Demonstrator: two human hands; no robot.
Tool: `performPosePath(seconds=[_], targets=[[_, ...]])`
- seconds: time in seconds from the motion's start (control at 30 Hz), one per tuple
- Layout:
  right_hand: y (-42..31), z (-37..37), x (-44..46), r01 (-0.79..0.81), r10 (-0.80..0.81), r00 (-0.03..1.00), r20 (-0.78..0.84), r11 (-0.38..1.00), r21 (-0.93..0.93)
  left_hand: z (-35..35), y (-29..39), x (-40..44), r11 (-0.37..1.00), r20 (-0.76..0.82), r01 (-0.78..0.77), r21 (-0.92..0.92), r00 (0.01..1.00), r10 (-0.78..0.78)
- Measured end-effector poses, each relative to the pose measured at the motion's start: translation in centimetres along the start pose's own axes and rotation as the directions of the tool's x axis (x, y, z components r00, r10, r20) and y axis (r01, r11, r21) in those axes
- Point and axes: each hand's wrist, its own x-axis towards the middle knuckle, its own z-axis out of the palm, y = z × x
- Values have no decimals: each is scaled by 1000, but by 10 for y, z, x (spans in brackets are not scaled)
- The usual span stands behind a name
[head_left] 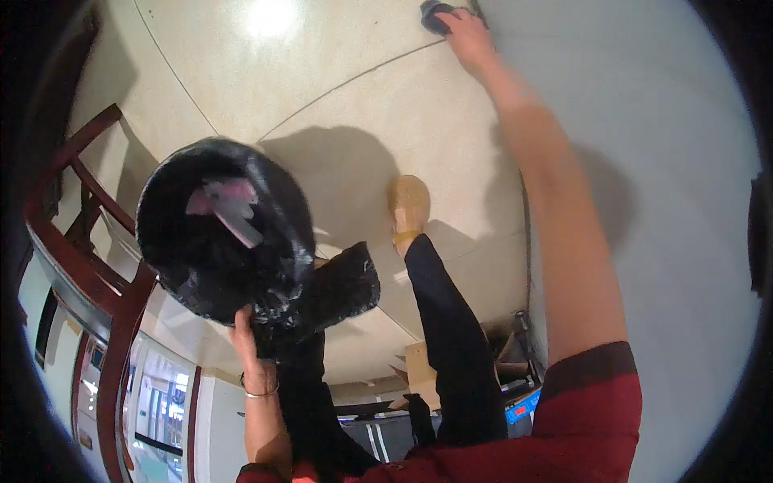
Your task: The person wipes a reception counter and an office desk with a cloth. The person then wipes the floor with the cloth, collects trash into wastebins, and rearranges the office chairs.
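OK so from my end, watching through the head camera, both hands are busy. The left hand (245,342) has its thumb up over the near edge of a black bin (173,249) lined with shiny plastic, pinched pretty much shut on it. Most of its fingers are hidden from me, so I can't tell how they sit underneath. The bin's mouth opens just beyond that hand, with some pink-and-white scraps (233,205) inside, and a black plastic flap (346,282) sticks out to the hand's right.

The right hand (469,34) is way out at full stretch, fingers curled closed around a dark item (433,18), down where the pale floor (346,105) meets the grey wall (668,161). Can't make out what the item is, tbh.

Left of the left hand there's a reddish-brown wooden chair (121,346). Between the two hands I've got a tan shoe (409,201) on the floor, and some cardboard (420,374) sits off to the right of the left wrist.
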Motion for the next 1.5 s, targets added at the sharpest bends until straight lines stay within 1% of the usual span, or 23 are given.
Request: performPosePath(seconds=[0.1, 0.17, 0.23, 0.27, 0.3, 0.4, 0.47, 0.5, 0.57, 0.67, 0.73, 0.8, 0.83, 0.87, 0.9, 1.0, 1.13, 1.2, 1.27, 1.33, 1.37, 1.43, 1.5], targets=[[5, 38, -12, -55, 56, 997, -46, 998, 16, -11, -3, 19, 990, 47, 49, -133, 998, -44], [3, 57, -53, 77, -84, 972, -219, 996, -43, -11, 2, 18, 966, 138, 50, -253, 990, -15], [-1, 72, -101, 48, -53, 997, -47, 994, -103, 6, 13, -1, 957, 111, 81, -279, 992, -52], [-3, 81, -130, 90, -93, 987, -128, 995, -30, 12, 18, -6, 948, 96, 93, -304, 993, -66], [-8, 84, -157, 66, -66, 998, 4, 997, -46, 7, 19, -4, 938, 151, 144, -316, 983, -101], [-16, 87, -215, 74, -74, 997, 15, 997, -8, -2, 15, 1, 931, 175, 146, -336, 980, -91], [-18, 90, -234, -215, 211, 973, 97, 976, 38, -7, 8, 7, 945, 137, 94, -314, 989, -53], [-19, 102, -249, -215, 209, 972, 111, 976, 44, -11, 4, 6, 957, 103, 54, -284, 994, -26], [-21, 115, -269, -704, 711, 698, -82, 703, 104, -2, 10, 0, 959, 96, 67, -276, 994, -41], [-51, 125, -270, -713, 709, 697, 107, 669, 209, -1, 12, 1, 944, 137, 74, -321, 990, -31], [-76, 138, -250, -536, 567, 824, -16, 788, 304, -5, 12, 2, 918, 161, 158, -363, 981, -106], [-121, 103, -201, -684, 661, 728, 184, 676, 274, 1, 18, -2, 905, 206, 176, -387, 973, -101], [-131, 112, -187, -655, 675, 731, 102, 650, 386, 3, 19, -3, 894, 243, 191, -407, 965, -95], [-144, 95, -168, -672, 674, 723, 153, 634, 384, 2, 18, -2, 892, 243, 189, -410, 966, -93], [-150, 94, -154, -583, 601, 791, 109, 688, 433, -2, 16, 2, 907, 201, 172, -385, 974, -100], [-151, 88, -116, -604, 636, 760, 137, 612, 509, 1, 19, -1, 923, 137, 128, -363, 987, -83], [-70, 67, -78, -443, 480, 877, -33, 831, 336, -5, 14, 5, 930, 92, 95, -356, 994, -66], [-19, 51, -55, -332, 396, 872, -289, 910, 247, -3, 18, 2, 933, 71, 125, -339, 992, -107], [24, 48, -30, -355, 374, 888, -267, 928, 117, -3, 20, 2, 933, 50, 146, -328, 989, -138], [19, 55, -32, -296, 311, 936, -167, 949, 107, -6, 19, 1, 924, 42, 144, -354, 989, -138], [1, 63, -41, -136, 158, 966, -207, 984, 114, -4, 19, 1, 920, 41, 153, -362, 988, -148], [-36, 103, -75, 98, -126, 966, -227, 986, -131, -4, 23, 0, 925, 36, 167, -343, 986, -164], [-83, 115, -119, 160, -150, 971, -185, 986, 38, -9, 17, 6, 930, 10, 147, -338, 988, -152]])
